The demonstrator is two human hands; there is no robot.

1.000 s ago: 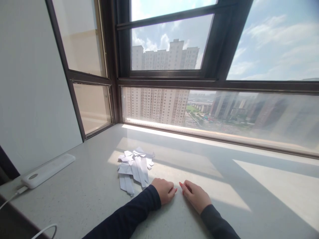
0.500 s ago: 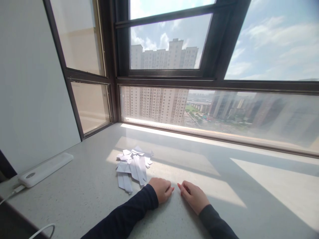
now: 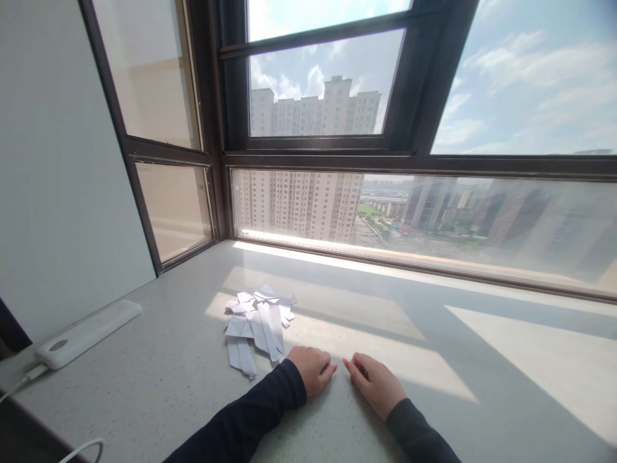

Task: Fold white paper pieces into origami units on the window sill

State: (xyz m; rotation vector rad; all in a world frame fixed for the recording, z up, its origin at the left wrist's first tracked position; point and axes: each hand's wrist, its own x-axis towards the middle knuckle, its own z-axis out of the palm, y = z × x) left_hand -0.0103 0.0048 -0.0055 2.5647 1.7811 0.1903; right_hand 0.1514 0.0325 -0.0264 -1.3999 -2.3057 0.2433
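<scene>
My left hand [image 3: 311, 371] rests on the pale speckled sill [image 3: 144, 386], its fingers curled in and nothing visible in them. Just to its upper left lies a loose pile of folded white paper pieces [image 3: 258, 325], close to the wrist but not held. A short gap to the right, my right hand [image 3: 375, 382] also rests on the sill with its fingers curled and thumb pointing toward the left hand. No object shows in it. The insides of both hands are partly hidden.
A white power strip [image 3: 89, 333] with a plugged-in cable lies at the left by a white panel [image 3: 62, 161]. Dark window frames [image 3: 318, 161] border the back of the sill. Sunlight patches fall across the right part.
The view has shifted very slightly. Both hands and the paper pile stay in the same places.
</scene>
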